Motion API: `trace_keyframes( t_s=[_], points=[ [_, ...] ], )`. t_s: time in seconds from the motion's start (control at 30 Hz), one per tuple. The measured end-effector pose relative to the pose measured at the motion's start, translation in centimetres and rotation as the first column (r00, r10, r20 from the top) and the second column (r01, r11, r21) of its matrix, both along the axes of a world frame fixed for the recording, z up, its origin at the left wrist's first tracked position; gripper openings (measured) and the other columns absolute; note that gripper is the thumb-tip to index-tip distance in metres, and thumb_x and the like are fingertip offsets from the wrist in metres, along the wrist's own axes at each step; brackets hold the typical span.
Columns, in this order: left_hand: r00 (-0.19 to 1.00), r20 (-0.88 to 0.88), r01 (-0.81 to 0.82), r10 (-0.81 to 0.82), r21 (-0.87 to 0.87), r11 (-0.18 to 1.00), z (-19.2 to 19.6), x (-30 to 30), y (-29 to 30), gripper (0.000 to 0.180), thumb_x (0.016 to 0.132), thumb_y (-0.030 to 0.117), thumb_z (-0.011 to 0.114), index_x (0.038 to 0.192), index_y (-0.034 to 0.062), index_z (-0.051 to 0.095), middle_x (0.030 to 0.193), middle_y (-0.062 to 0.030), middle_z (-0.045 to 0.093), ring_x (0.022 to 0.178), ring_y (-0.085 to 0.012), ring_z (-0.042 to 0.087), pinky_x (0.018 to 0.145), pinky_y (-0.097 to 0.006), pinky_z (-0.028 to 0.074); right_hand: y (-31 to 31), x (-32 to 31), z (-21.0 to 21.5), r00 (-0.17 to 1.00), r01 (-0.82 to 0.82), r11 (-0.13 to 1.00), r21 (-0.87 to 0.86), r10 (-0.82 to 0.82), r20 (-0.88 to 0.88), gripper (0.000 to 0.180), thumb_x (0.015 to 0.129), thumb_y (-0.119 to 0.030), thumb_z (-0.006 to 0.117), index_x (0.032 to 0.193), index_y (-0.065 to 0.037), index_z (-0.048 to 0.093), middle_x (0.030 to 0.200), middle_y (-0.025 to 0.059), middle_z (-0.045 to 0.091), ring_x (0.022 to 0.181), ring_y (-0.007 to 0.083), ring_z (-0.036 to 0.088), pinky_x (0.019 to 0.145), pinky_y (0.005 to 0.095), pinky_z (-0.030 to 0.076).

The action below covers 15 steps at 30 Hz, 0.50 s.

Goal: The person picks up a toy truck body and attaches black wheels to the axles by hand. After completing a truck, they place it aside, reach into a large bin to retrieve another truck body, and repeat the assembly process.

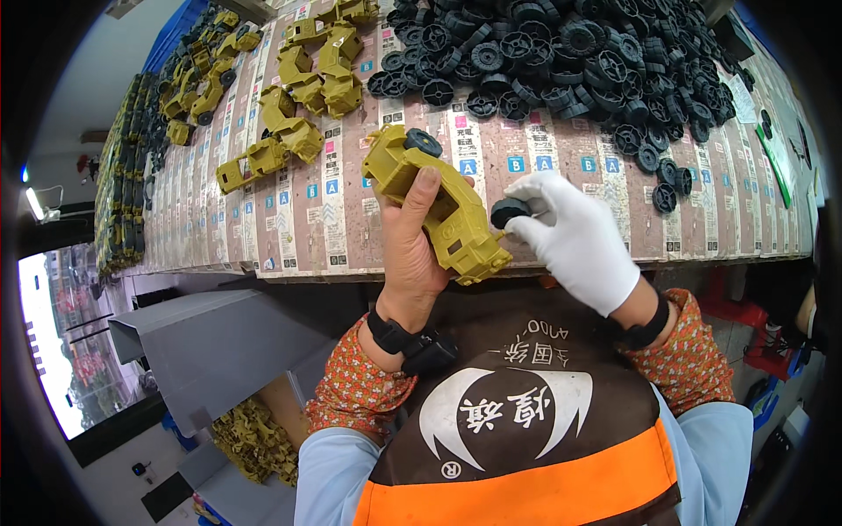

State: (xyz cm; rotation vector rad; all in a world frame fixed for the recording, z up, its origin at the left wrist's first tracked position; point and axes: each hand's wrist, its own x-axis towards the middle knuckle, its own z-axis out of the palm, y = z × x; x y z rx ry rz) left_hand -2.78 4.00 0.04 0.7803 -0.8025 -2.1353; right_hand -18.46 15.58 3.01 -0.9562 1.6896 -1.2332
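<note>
Left hand (410,254) gripping toy truck (436,203) — right hand (574,238) pinching wheel (510,211)

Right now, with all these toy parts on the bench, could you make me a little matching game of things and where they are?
Things:
1. olive toy truck body
2. single black wheel
3. heap of black wheels
4. finished olive trucks

Places:
A. far right of the table
B. in the bare left hand
C. far left of the table
D. pinched in the gloved right hand

Pairs: 1-B, 2-D, 3-A, 4-C
</note>
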Motion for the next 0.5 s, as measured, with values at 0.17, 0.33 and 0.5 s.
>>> trace_keyframes(
  t_s=[0.17,0.33,0.5],
  points=[
    [0.991,0.043,-0.114,0.125,-0.196,0.974,0.7,-0.6,0.3,0.035,0.1,0.026,0.072,0.124,0.0054,0.058,0.106,-0.0083,0.067,0.091,-0.02,0.072,0.076,-0.034,0.062,0.5,1.6,-0.2,0.988,0.004,0.998,-0.063,-0.014,-0.151,0.028,0.092,-0.003,0.07,0.12,-0.001,0.065,0.1,0.0161,0.075,0.093,0.021,0.075,0.081,0.0334,0.058],
    [0.969,0.086,-0.194,0.231,-0.313,0.93,-0.6,-0.3,0.6,0.036,0.1,0.024,0.072,0.125,0.0063,0.054,0.104,-0.0096,0.067,0.09,-0.0204,0.071,0.075,-0.034,0.062,1.1,2.1,0.4,0.994,0.0,0.999,-0.034,-0.003,-0.108,0.031,0.093,-0.001,0.067,0.124,0.0,0.065,0.104,0.0156,0.075,0.096,0.0202,0.075,0.082,0.0321,0.058],
    [0.962,0.037,-0.246,0.272,-0.321,0.914,-0.1,0.0,0.6,0.067,0.096,0.009,0.075,0.147,0.0134,0.032,0.12,-0.0061,0.059,0.098,-0.0185,0.067,0.085,-0.035,0.059,1.3,1.6,1.1,0.99,-0.029,0.998,0.05,0.022,0.139,0.037,0.092,0.009,0.054,0.127,0.001,0.063,0.105,0.0142,0.074,0.1,0.0183,0.074,0.086,0.0305,0.058]
  ],
)
